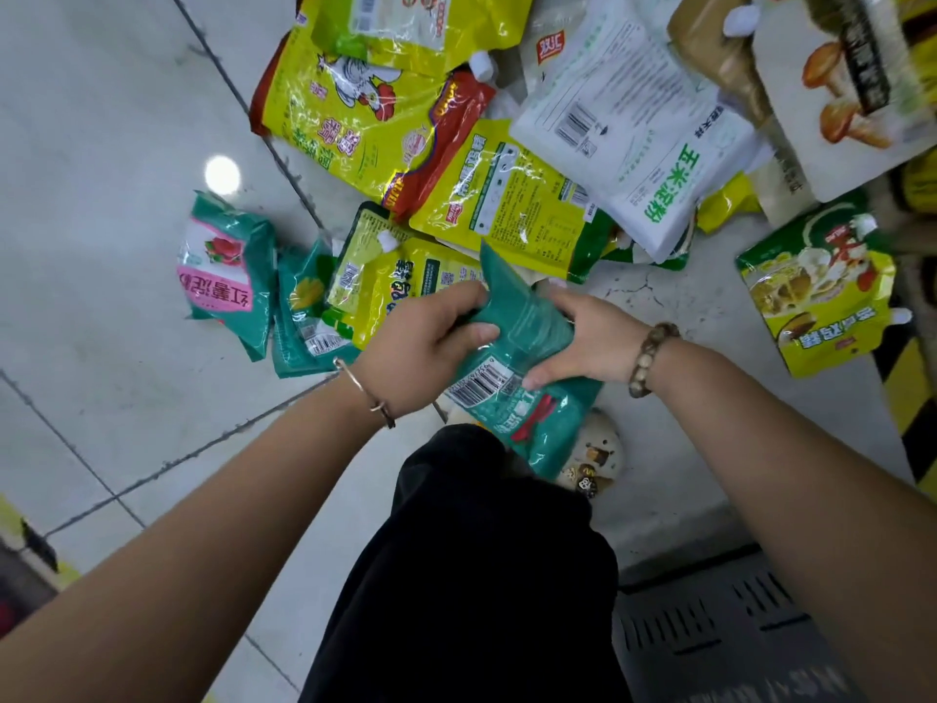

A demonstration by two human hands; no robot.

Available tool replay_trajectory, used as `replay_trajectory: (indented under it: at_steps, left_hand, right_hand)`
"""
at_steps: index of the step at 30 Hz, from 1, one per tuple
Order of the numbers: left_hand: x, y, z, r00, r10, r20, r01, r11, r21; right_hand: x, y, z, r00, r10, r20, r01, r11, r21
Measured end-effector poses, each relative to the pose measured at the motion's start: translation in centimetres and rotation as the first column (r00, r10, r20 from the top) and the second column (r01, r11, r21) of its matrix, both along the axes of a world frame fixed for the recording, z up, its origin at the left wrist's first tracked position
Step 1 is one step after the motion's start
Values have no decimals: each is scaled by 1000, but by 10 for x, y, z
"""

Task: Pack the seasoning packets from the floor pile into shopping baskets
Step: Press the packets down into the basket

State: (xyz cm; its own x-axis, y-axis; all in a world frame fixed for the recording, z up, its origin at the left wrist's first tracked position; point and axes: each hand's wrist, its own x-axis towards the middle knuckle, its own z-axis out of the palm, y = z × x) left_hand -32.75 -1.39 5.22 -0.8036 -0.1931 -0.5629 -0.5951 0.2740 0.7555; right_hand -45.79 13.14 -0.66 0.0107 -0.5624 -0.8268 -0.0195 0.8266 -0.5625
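Pale tiled floor (pixel 127 246) spreads below you, carrying a loose pile of yellow, white and teal plastic seasoning packets (pixel 355 119). A dark slotted plastic basket (pixel 735 626) sits lower right. You hold one crumpled teal plastic packet (pixel 527 317) above the floor: left grip (pixel 431 342) curled round its left side, right grip (pixel 593 342) round its right.

Teal pkt (pixel 527 317) held over mixed floor pile (pixel 355 124).

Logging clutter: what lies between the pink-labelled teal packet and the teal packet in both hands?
In the head view, a teal corn-picture packet and a yellow pouch lie between them.
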Motion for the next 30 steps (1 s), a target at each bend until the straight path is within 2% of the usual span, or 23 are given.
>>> replay_trajectory:
  at_steps: [2,4,5,7,8,9,10,11,12,13,14,15,17,19,23,27,30]
  left_hand:
    - [-10,0,-5,997,60,44,-60,998,9]
    - [-20,6,-20,968,234,86,-232,972,-40]
    - [-26,9,-31,915,388,112,-383,922,-60]
    - [-36,11,-56,721,668,183,-663,742,-100]
    - [-40,12,-69,635,733,245,-730,673,-120]
    - [-43,14,-82,598,738,313,-736,660,-152]
    - [-45,17,-94,627,693,357,-673,712,-199]
    - [-47,21,-103,721,589,366,-517,808,-283]
    - [-51,25,-111,837,416,356,-276,882,-381]
    - [-55,31,-116,915,194,353,-7,883,-469]
    - [-60,34,-121,932,-26,362,228,818,-528]
    - [-64,35,-128,895,-207,396,412,726,-551]
    - [-74,28,-144,780,-405,477,625,537,-566]
    - [-83,15,-158,720,-446,532,694,441,-569]
    - [-94,4,-164,701,-447,556,711,383,-590]
    - [-103,-3,-153,709,-488,509,697,378,-609]
    - [-118,-10,-133,702,-528,478,696,367,-617]
  right_hand:
    - [-6,2,5,988,-112,107,110,994,24]
    - [-10,8,3,982,-175,71,173,984,29]
    - [-11,13,0,976,-219,12,218,975,41]
    - [-9,25,-10,927,-354,-124,364,929,69]
    - [-7,32,-14,886,-429,-177,448,890,82]
    - [-4,40,-17,840,-498,-215,525,846,89]
    - [-3,46,-19,793,-556,-247,590,803,85]
    - [-1,53,-21,748,-601,-281,642,763,78]
    - [0,59,-23,707,-637,-308,685,726,70]
    - [3,65,-26,664,-671,-330,724,687,61]
    - [5,68,-28,621,-701,-351,760,648,49]
    - [9,71,-30,574,-728,-375,794,606,38]
    - [14,76,-35,482,-777,-406,854,520,19]
    - [16,79,-36,422,-806,-414,886,464,-1]
    - [18,85,-39,359,-827,-434,907,418,-47]
    - [21,95,-35,292,-846,-446,931,358,-68]
    - [22,105,-24,243,-844,-479,957,290,-26]
